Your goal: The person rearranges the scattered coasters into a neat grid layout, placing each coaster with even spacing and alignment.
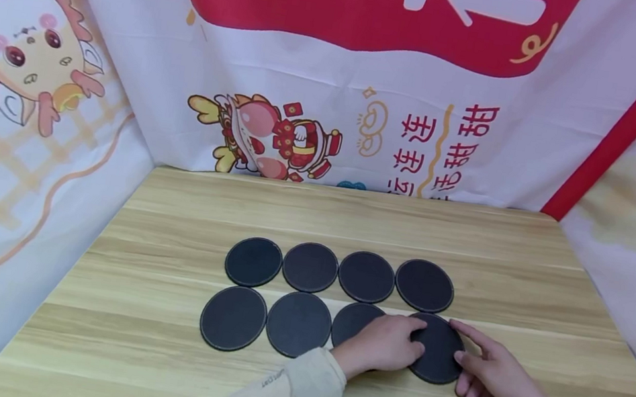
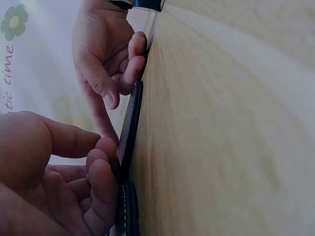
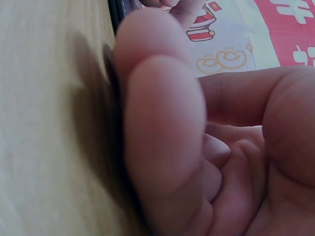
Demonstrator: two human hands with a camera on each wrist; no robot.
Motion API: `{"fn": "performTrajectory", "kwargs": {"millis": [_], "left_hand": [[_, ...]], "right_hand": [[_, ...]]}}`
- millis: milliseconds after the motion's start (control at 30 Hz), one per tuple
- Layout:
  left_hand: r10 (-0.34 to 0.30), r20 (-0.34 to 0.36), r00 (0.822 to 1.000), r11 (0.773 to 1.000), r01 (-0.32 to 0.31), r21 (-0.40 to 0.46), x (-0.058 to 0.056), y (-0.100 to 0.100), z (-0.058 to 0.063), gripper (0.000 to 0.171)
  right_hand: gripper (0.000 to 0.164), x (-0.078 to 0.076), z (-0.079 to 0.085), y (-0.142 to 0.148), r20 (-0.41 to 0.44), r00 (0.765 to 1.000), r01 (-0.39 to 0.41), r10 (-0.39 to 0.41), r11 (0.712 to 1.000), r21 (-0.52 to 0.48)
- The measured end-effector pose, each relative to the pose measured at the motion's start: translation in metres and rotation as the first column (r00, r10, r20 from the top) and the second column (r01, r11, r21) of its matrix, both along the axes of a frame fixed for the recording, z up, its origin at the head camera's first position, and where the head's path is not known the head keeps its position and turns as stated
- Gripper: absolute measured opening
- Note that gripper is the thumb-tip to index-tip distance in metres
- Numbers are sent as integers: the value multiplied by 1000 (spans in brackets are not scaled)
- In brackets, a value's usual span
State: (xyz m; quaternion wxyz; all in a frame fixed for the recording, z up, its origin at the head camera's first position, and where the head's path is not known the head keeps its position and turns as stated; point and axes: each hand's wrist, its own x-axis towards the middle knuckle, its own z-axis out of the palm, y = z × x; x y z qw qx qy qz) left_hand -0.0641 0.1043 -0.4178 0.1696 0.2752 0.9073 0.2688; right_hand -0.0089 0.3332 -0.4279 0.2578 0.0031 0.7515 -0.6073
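Observation:
Round dark coasters with stitched rims lie flat on the wooden table in two rows. At the right end of the near row is one coaster [image 1: 435, 351] with a hand on either side of it. My left hand [image 1: 386, 342] rests its fingertips on that coaster's left side and partly hides the neighbouring coaster [image 1: 351, 322]. On the other side, my right hand [image 1: 497, 376] has its thumb and index finger at the right edge, with its other fingers loosely bent near the tabletop. In the left wrist view, the coaster rim [image 2: 130, 130] appears edge-on below both hands.
Several more coasters, such as the far-left coaster [image 1: 253, 262] and the near-left coaster [image 1: 233, 318], lie close together. The wooden table [image 1: 117, 279] is bordered by printed cloth [image 1: 323, 77] at the back and sides.

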Motion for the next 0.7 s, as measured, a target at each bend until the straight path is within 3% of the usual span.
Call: {"fn": "performTrajectory", "kwargs": {"millis": [400, 533, 633, 700], "left_hand": [[10, 95, 995, 999, -14, 43, -7, 7, -6, 43], [-28, 233, 972, 986, -12, 169, -9, 4, -5, 44], [-81, 248, 965, 963, 12, 270, -15, -5, 7, 46], [-111, 167, 980, 952, 56, 301, -20, -17, 22, 47]], "right_hand": [[70, -5, -8, 10, 1, 999, -40, 40, 999, -11], [69, -3, -13, 13, -37, 998, -48, 47, 998, -28], [64, 0, -15, 15, -75, 997, -20, 16, 999, -49], [56, 3, -14, 16, -122, 992, 27, -34, 998, -54]]}}
